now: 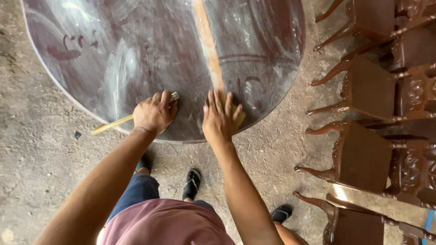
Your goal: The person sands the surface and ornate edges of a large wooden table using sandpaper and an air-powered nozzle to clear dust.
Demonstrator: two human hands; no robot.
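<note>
A: Item one, what is listed at the hands?

B: A yellow-handled brush is recorded in the left hand. The fingers are clenched around it; the pale handle sticks out past the table edge toward the floor, and the metal ferrule end shows just beyond the knuckles, resting on the tabletop.

A: And the right hand?

B: The right hand is laid flat, fingers spread and pressed down on a tan pad, seemingly sandpaper or cloth. Nothing is gripped; the pad is held under the palm against the surface, and only its corner is seen beside the fingers.

A: On what surface is this entered?

B: A round tabletop, dark brown-purple, glossy, streaked with whitish smears. Both hands are placed near its closest edge, just beside each other. A bare wooden strip, light orange, is seen running from the far edge down to the right hand.

A: Surroundings?

B: A dusty concrete floor is noted beneath. Carved dark brown chairs, with curved legs, are stacked on their sides at the right, well apart from the hands. A pink shirt, blue trousers and black sandals are seen below.
</note>
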